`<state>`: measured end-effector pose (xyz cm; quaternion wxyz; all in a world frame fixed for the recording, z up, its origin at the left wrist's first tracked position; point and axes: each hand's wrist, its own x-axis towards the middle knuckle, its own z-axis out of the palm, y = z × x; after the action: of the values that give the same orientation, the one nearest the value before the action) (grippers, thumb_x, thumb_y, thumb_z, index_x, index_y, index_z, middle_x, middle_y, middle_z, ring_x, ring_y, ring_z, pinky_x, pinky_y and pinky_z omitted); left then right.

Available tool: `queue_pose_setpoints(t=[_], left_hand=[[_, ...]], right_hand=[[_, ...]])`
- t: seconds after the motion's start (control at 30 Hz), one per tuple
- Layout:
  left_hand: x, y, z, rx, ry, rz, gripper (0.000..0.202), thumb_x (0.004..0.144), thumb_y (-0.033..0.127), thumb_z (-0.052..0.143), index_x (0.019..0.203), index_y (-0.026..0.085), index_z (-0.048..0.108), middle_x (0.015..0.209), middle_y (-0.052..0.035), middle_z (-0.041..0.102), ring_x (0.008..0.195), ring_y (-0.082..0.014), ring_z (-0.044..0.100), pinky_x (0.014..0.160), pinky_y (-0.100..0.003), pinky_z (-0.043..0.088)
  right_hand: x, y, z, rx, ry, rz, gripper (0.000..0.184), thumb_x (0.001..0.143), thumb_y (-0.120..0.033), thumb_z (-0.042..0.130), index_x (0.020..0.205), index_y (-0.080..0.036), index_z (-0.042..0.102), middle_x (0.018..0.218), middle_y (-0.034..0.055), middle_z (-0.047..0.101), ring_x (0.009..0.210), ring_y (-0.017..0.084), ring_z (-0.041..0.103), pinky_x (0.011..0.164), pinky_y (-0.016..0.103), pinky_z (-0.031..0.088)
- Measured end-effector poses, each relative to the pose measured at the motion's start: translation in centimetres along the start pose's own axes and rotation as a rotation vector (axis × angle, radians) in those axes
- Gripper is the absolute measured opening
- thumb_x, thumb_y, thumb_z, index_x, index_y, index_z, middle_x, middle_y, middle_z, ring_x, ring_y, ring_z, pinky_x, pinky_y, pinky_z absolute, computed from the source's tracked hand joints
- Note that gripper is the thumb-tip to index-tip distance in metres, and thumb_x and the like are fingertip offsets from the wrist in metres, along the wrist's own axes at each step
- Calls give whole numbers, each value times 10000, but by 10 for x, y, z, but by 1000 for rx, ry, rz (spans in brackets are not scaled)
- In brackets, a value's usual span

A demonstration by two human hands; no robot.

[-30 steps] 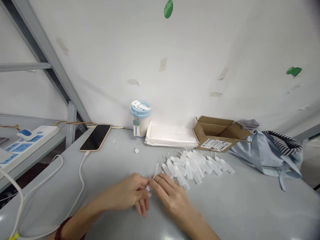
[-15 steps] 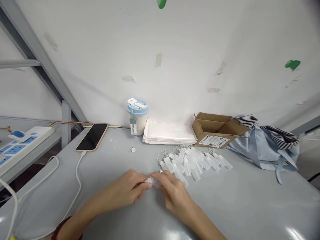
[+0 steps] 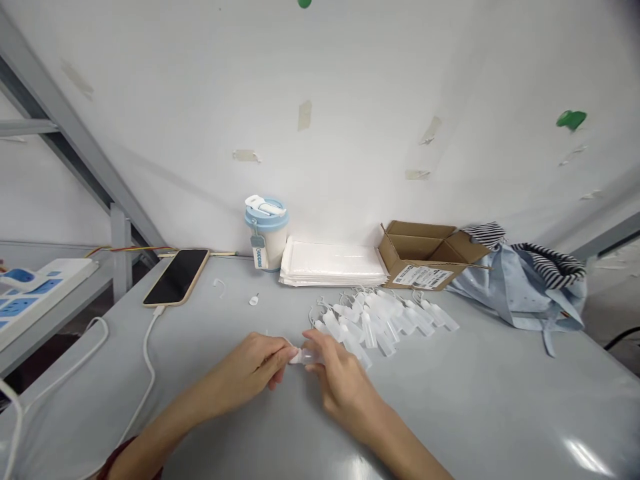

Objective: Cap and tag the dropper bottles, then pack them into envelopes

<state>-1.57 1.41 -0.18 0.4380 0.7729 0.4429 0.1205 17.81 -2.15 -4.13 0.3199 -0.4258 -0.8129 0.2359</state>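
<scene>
My left hand (image 3: pixel 253 369) and my right hand (image 3: pixel 339 377) meet over the grey table (image 3: pixel 475 400), both pinching one small clear plastic piece (image 3: pixel 303 357) between their fingertips. Just beyond my right hand lies a pile of several similar clear plastic pieces with white loops (image 3: pixel 380 319). A single white hook (image 3: pixel 220 286) and a small white cap (image 3: pixel 254 301) lie loose farther left.
A phone (image 3: pixel 175 276) on a white cable lies at the back left, next to a blue-lidded cup (image 3: pixel 265 232). A stack of white sheets (image 3: pixel 332 261), an open cardboard box (image 3: pixel 427 256) and a blue garment (image 3: pixel 520 287) line the wall. A power strip (image 3: pixel 35 293) sits far left.
The view has shifted a little, so everything sits lower-left in the picture. My hands have closed together on the clear piece and hold it slightly higher off the table.
</scene>
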Motion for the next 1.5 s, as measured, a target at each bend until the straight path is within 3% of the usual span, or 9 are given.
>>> queue_pose_setpoints(t=[0.2, 0.3, 0.5, 0.7, 0.97, 1.17, 1.27, 1.37, 1.5], left_hand=[[2, 0, 4, -14, 98, 47, 252, 901, 380, 448, 812, 192, 589, 699, 3, 606, 636, -151, 559, 628, -238, 429], [3, 1, 5, -167, 85, -23, 251, 859, 409, 513, 933, 190, 611, 767, -5, 624, 656, -156, 585, 628, -239, 461], [2, -1, 10, -175, 70, -5, 457, 939, 440, 352, 598, 178, 509, 569, 14, 534, 547, -130, 533, 572, -231, 420], [1, -1, 12, -74, 156, 88, 271, 903, 389, 442, 933, 199, 632, 686, 9, 583, 618, -145, 543, 573, -224, 422], [3, 0, 13, 5, 146, 108, 440, 950, 373, 341, 572, 188, 470, 561, 11, 547, 550, -125, 523, 580, -225, 394], [2, -2, 10, 106, 126, 225, 377, 962, 342, 333, 706, 194, 567, 734, -14, 616, 672, -149, 561, 655, -243, 416], [7, -13, 4, 162, 161, 247, 347, 968, 360, 319, 949, 197, 624, 977, -60, 655, 935, -210, 574, 834, -311, 446], [15, -36, 0, 362, 291, 157, 417, 942, 450, 386, 1183, 166, 574, 1365, -116, 502, 1312, -331, 316, 1026, -466, 353], [25, -63, -1, 534, 298, 66, 497, 938, 487, 384, 1283, 166, 539, 1473, -116, 394, 1384, -365, 222, 1065, -525, 329]], right_hand=[[1, -5, 2, 56, 48, 21, 500, 837, -4, 384, 1286, -195, 276, 994, 97, 649, 866, 198, 632, 723, 320, 548], [1, -5, 2, 33, 88, 24, 438, 879, -47, 378, 1278, -188, 265, 983, 104, 659, 851, 203, 650, 706, 323, 549], [-1, -1, 6, -182, 191, -150, 368, 871, -39, 373, 1203, -195, 354, 949, 107, 641, 743, 205, 624, 555, 279, 519], [2, -8, -3, 161, 93, 35, 358, 900, -74, 395, 1215, -215, 299, 894, 34, 693, 768, 159, 644, 681, 256, 516], [-1, -6, -2, 173, 89, 82, 241, 916, -161, 400, 1149, -211, 368, 976, 82, 667, 845, 195, 635, 678, 291, 488], [3, -13, -11, 502, -20, 324, 179, 933, -305, 439, 1093, -236, 398, 784, -4, 655, 727, 160, 573, 660, 273, 424], [6, -13, -11, 631, 42, 397, 228, 919, -392, 459, 1069, -230, 399, 766, -7, 632, 670, 144, 539, 591, 248, 382], [7, -8, -10, 620, 148, 421, 272, 909, -445, 466, 1051, -223, 398, 771, -5, 611, 584, 119, 467, 514, 228, 323], [7, 0, -8, 591, 196, 439, 270, 919, -447, 447, 1060, -223, 391, 795, 3, 615, 539, 105, 412, 465, 216, 282]])
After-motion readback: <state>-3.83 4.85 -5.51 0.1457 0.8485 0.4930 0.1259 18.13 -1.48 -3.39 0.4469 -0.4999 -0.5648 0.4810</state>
